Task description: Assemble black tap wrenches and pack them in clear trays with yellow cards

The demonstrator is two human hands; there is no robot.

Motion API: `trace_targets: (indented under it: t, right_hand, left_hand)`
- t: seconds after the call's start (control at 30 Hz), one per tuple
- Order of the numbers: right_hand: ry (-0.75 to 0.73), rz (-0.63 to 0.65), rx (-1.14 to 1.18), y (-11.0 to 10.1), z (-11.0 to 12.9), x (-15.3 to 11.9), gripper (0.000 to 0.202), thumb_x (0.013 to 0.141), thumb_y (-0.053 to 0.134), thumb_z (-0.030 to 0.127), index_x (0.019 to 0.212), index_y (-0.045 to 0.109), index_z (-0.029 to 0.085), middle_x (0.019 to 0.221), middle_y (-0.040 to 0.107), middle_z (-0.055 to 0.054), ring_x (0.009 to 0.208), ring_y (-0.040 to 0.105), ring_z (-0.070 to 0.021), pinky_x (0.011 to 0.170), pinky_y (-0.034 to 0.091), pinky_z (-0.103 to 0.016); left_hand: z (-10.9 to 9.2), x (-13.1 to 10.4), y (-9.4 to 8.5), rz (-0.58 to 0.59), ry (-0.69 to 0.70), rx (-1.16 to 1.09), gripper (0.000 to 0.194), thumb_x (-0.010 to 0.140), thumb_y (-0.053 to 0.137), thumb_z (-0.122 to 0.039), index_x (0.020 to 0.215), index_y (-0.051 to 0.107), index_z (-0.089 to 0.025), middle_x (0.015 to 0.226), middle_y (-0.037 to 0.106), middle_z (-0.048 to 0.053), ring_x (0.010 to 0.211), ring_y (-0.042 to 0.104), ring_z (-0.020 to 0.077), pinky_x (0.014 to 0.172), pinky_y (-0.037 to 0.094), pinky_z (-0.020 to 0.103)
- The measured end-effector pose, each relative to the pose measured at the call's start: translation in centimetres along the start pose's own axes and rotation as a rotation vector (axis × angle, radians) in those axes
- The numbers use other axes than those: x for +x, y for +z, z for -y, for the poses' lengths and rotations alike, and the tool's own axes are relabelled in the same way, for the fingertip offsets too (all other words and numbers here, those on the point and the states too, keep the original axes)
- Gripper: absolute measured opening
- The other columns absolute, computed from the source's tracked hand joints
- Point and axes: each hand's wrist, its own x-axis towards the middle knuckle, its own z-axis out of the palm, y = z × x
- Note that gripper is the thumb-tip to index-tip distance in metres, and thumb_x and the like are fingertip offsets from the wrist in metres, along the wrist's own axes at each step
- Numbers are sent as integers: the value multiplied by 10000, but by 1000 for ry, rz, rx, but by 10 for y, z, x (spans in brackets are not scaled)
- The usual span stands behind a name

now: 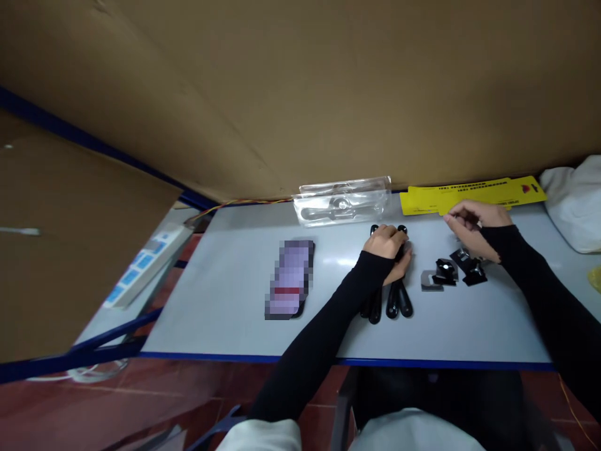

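My left hand [387, 244] is curled over the middle of several black spokeshave bodies [394, 300] that lie side by side on the table. Their rounded handle ends stick out above and below my fingers. To the right, my right hand [476, 220] is closed, its fingers bent inward; whatever it may hold is hidden. Just below that hand lies a loose group of small metal blades and black clamp plates [446, 270]. Yellow printed cards [469, 194] are stacked behind my right hand.
Clear plastic blister shells [342, 202] lie at the table's back edge. A phone [290, 279] with a blurred screen rests left of my left hand. A white bag [576, 203] sits at the back right. A power strip [148, 266] stands beyond the table's left side.
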Motion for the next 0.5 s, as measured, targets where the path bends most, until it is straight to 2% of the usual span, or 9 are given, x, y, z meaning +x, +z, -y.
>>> trace_targets:
  t: [0.1, 0.23, 0.37, 0.5]
  right_hand:
    - [-42, 27, -36, 2, -6, -8, 252, 935, 628, 458, 796, 666, 251, 646, 610, -8, 559, 501, -158, 563, 410, -325]
    - [17, -54, -19, -7, -11, -15, 272, 914, 640, 475, 762, 661, 250, 585, 570, -7, 518, 475, -159, 530, 396, -326]
    - [41, -60, 67, -11, -5, -13, 359, 920, 631, 551, 732, 628, 246, 548, 540, -7, 473, 446, -149, 489, 391, -317]
    - [17, -4, 111, -4, -6, -14, 337, 920, 619, 531, 742, 635, 245, 558, 545, 3, 491, 444, -139, 510, 407, -299]
  left_hand:
    - [-1, -1, -4, 8, 23, 14, 211, 877, 685, -286, 1046, 701, -161, 1035, 683, 156, 1000, 619, 314, 876, 569, 473]
    - [-5, 0, -17, -54, 35, -31, 117, 910, 626, -242, 974, 706, -186, 917, 685, 109, 920, 637, 264, 836, 571, 422]
    - [-3, 3, -26, -178, -126, -18, 117, 931, 625, -295, 946, 710, -217, 863, 668, 72, 893, 655, 241, 838, 570, 389]
    - [8, 1, -21, -162, -296, 62, 317, 834, 757, -415, 1069, 713, -206, 969, 661, 79, 951, 676, 259, 889, 575, 390]
